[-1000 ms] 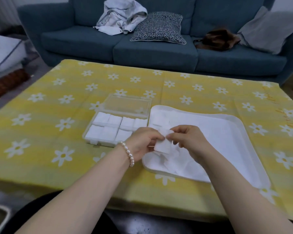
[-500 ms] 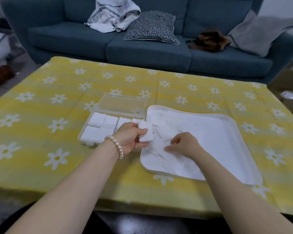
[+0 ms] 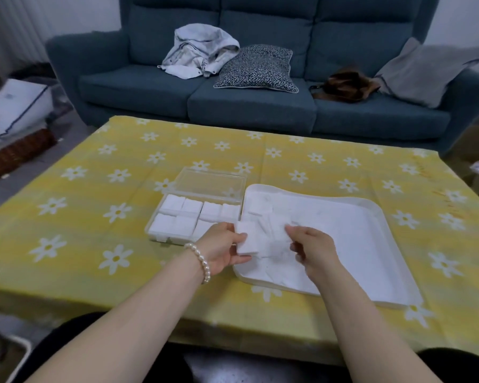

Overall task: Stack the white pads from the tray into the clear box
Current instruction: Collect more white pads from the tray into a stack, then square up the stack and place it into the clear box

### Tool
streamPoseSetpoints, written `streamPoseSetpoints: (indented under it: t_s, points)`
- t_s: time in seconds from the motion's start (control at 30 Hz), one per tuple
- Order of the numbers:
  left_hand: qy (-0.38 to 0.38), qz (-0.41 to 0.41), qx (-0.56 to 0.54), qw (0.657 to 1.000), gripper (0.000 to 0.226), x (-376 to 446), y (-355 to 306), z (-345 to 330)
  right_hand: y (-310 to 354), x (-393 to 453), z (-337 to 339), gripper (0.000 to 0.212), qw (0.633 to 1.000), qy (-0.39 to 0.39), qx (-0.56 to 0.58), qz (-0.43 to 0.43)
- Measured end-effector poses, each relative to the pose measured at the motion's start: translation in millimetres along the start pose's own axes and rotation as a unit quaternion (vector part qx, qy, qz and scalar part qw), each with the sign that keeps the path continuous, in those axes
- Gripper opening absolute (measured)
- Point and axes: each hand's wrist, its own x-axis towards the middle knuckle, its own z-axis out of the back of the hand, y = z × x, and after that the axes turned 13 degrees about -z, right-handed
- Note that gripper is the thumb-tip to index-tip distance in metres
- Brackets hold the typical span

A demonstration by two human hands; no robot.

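A small stack of white pads (image 3: pixel 246 239) sits pinched in my left hand (image 3: pixel 221 248), thumb on top, fingers beneath, over the white tray's (image 3: pixel 385 261) left edge. My right hand (image 3: pixel 313 251) curls onto loose pads (image 3: pixel 277 244) in the tray. The clear box (image 3: pixel 161 233) lies just left.

The clear box (image 3: pixel 161 233) was transparent glossy plastic, its open lid (image 3: pixel 210 185) likewise. The white pads (image 3: pixel 246 240) looked soft, matt and fibrous. The tray (image 3: pixel 382 244) was smooth white plastic. A matt yellow cloth (image 3: pixel 94 217) with printed daisies covered the counter. The sofa (image 3: pixel 249 106) wore coarse teal fabric.
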Motion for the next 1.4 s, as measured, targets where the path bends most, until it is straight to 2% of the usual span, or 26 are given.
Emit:
streamPoseSetpoints:
  t_s: [0.07,0.13,0.33,0.67,0.8,0.9,1.03,1.17,1.3,1.4]
  points:
    - [0.009,-0.004,-0.018,1.000,0.022,-1.7,6.4,2.1,2.8,-11.4,-10.8,0.009,0.990,0.074,0.096,-0.069]
    - [0.017,-0.003,-0.042,0.999,0.021,-2.9,11.4,5.0,-0.5,-17.9,-24.3,0.009,0.991,0.085,0.076,-0.067]
    - [0.028,-0.032,-0.062,0.997,0.024,-0.6,17.0,19.4,-18.4,-24.2,-53.5,0.014,0.999,0.014,-0.024,0.047]
    - [0.055,-0.029,-0.108,0.992,0.018,8.5,7.4,31.4,-25.5,-20.4,-72.5,0.017,0.986,-0.076,-0.075,0.126]
    - [0.060,-0.013,-0.126,0.990,0.032,8.1,7.0,36.3,-32.5,-20.2,-78.6,0.019,0.981,-0.076,-0.104,0.143]
    - [0.032,-0.046,-0.055,0.997,0.025,8.8,11.3,38.8,-35.1,-16.7,-82.4,0.018,0.983,-0.065,-0.110,0.133]
    - [-0.034,-0.087,0.039,0.995,0.010,18.8,-0.9,47.5,-29.3,-9.8,-80.1,0.014,0.993,-0.050,-0.042,0.103]
    - [-0.103,-0.178,0.277,0.938,0.021,44.2,-13.6,63.3,-21.4,-3.2,-63.5,0.010,0.992,-0.080,-0.015,0.099]
    - [-0.079,-0.143,0.372,0.914,0.028,63.6,-10.5,55.5,-22.9,1.0,-45.2,0.008,0.991,-0.099,-0.020,0.086]
    - [-0.047,-0.100,0.454,0.884,0.006,73.9,-6.6,49.2,-25.1,2.4,-36.0,0.004,0.991,-0.101,-0.024,0.081]
